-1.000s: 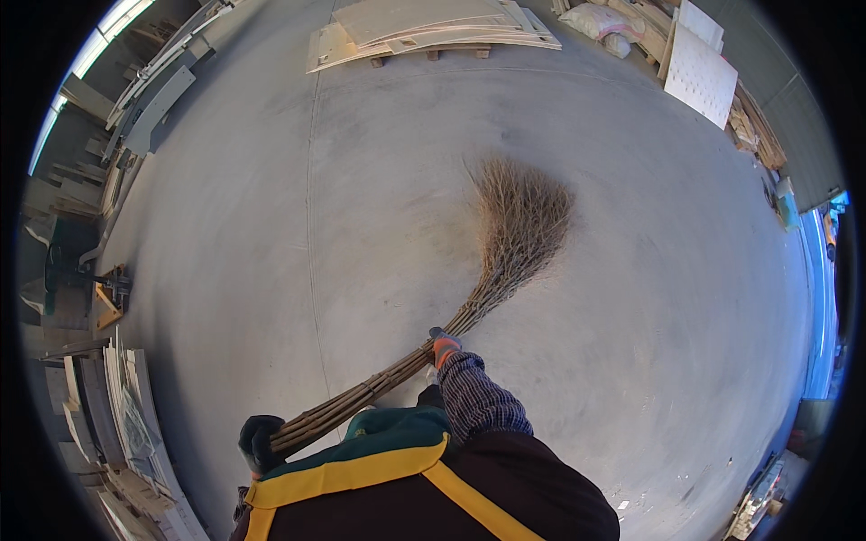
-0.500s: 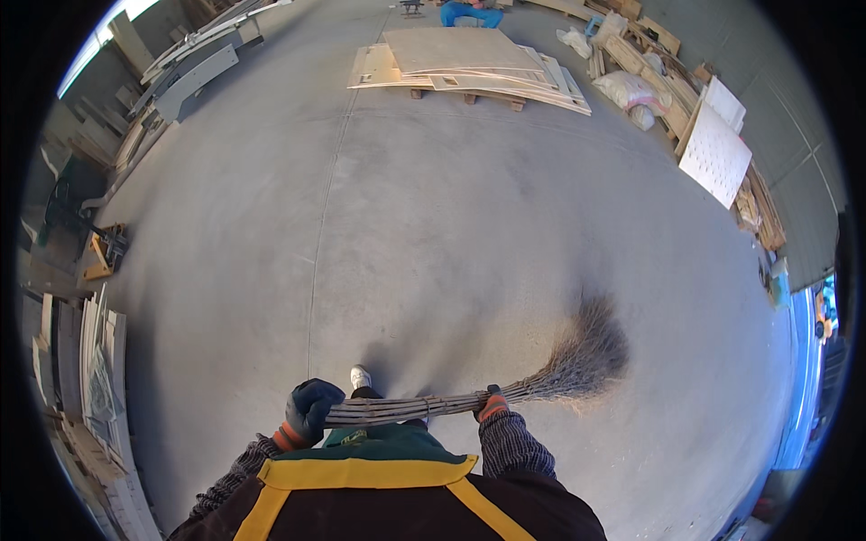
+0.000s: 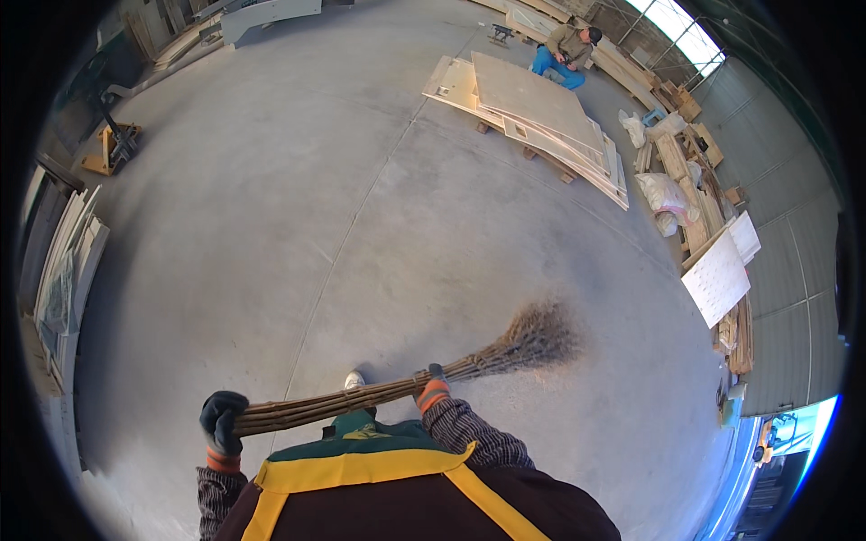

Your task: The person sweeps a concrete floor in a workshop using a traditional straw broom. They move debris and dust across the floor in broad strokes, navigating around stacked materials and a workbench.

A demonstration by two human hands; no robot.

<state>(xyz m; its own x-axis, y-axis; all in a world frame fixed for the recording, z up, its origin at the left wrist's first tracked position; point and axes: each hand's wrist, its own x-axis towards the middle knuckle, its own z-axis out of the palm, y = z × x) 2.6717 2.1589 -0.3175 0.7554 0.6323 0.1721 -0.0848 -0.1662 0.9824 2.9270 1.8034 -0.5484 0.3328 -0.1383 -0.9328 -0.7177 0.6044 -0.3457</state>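
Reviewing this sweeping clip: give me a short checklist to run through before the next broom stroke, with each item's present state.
1. Left hand gripping the broom at its handle end: ok.
2. Right hand gripping further along the handle: ok.
3. Bristle head touching the concrete floor: cannot tell, blurred.
4. Floor beside the bristles free of obstacles: ok.
5. Seated person well away, beyond the stacked boards: ok.
6. Shoe apart from the bristles: ok.
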